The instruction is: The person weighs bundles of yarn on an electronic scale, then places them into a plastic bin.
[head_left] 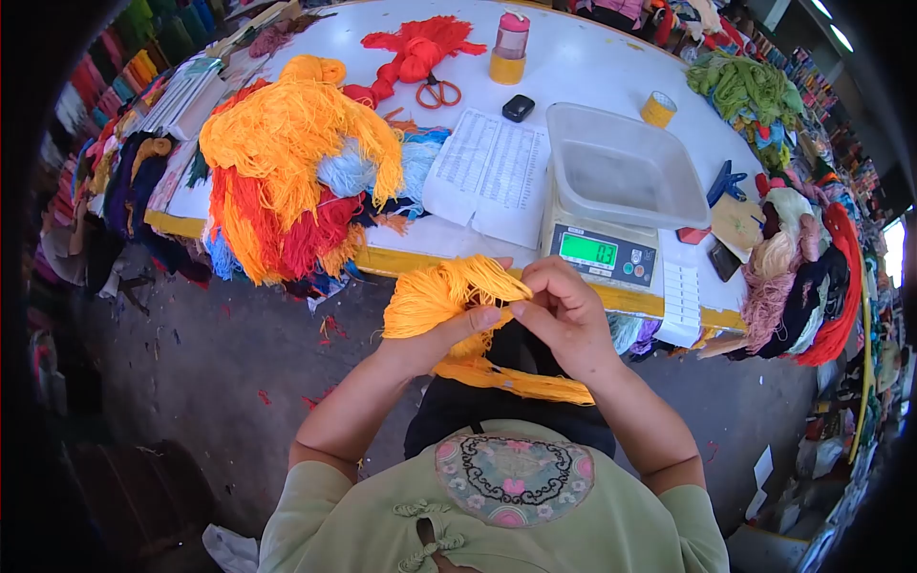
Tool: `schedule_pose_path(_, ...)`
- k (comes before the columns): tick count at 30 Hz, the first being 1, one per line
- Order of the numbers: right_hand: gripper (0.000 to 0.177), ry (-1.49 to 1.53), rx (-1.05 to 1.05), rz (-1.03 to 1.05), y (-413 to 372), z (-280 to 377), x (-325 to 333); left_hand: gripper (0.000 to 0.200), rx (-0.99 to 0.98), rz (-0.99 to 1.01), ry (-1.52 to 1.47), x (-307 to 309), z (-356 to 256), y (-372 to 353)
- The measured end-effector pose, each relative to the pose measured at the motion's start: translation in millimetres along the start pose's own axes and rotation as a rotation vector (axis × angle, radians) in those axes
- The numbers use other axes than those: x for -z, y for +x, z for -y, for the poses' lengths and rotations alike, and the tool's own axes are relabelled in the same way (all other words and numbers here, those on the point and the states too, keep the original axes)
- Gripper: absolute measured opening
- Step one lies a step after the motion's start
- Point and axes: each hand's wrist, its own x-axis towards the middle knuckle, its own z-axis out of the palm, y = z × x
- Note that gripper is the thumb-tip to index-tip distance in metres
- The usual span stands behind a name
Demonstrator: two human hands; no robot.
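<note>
A bundle of yellow-orange yarn [425,294] is held over my lap, close to the table's front edge. My left hand [458,329] grips it from below, the thumb pressed over the strands. My right hand [564,310] pinches strands at the bundle's right end, its fingers curled against the thumb. Loose yellow strands [535,384] trail down across my lap. Just beyond my right hand stands a digital scale [605,256] with a lit green display, bearing a clear plastic tub [626,167]. A printed sheet [487,181] lies left of the scale.
A large heap of orange yarn [296,134] covers red and blue skeins at the table's left edge. Red-handled scissors [438,93], a black object [518,108], a tape roll [659,109] and a pink-topped bottle [511,43] stand farther back. Mixed yarn [793,258] hangs at right.
</note>
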Motion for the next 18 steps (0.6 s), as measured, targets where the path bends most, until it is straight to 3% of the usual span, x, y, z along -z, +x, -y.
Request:
schedule_pose_path(3, 0.004, 0.450, -0.412, 0.043, -1.1, 17.2, 7.7, 0.055, -0.059, 0.042, -0.178, -1.7, 12.2, 4.9)
schedule_pose_path(4, 0.007, 0.458, -0.456, 0.101, -2.3, 16.4, 10.1, 0.055, -0.052, 0.078, -0.168, 3.3, 17.3, 7.0)
schedule_pose_path(7, 0.013, 0.323, -0.484, 0.145, -6.9, 11.4, 8.0, 0.056, -0.036, -0.044, -0.332, -2.5, 16.6, 10.3)
schedule_pose_path(9, 0.018, 0.353, -0.242, 0.181, -14.1, -5.7, 2.3, 0.057, 0.138, 0.063, -0.376, 11.0, 28.5, 11.9)
schedule_pose_path(10, 0.023, -0.017, -0.187, 0.166, -19.6, -12.9, 13.4, 0.048, 0.239, 0.023, -0.287, 10.7, 31.7, 12.4)
schedule_pose_path(12, 0.028, -0.025, -0.208, 0.151, -25.0, -3.3, 30.0, 0.034, 0.360, 0.082, -0.012, 37.3, 39.3, -1.8)
schedule_pose_path(13, 0.028, 0.010, -0.224, 0.121, -30.9, 8.8, 43.4, 0.035, 0.465, 0.249, -0.152, 67.5, 29.4, -14.2)
schedule_pose_path(14, 0.028, 0.014, -0.235, 0.101, -41.6, 9.0, 61.1, 0.037, 0.326, 0.245, -0.323, 144.4, 71.6, -21.8)
schedule_pose_path(15, 0.027, 0.023, -0.248, 0.094, -54.0, 3.9, 78.6, 0.025, 0.182, -0.290, -0.368, 118.2, 23.8, -31.1)
schedule_pose_path(16, 0.027, 0.007, -0.258, 0.038, -73.2, -3.3, 93.8, 0.024, 0.046, -0.437, -0.530, 124.1, 2.2, -36.0)
schedule_pose_path(18, 0.024, -0.076, -0.345, 0.008, -113.4, -29.3, 132.7, 0.025, -0.136, -0.508, -0.409, 174.0, -28.4, -41.6)
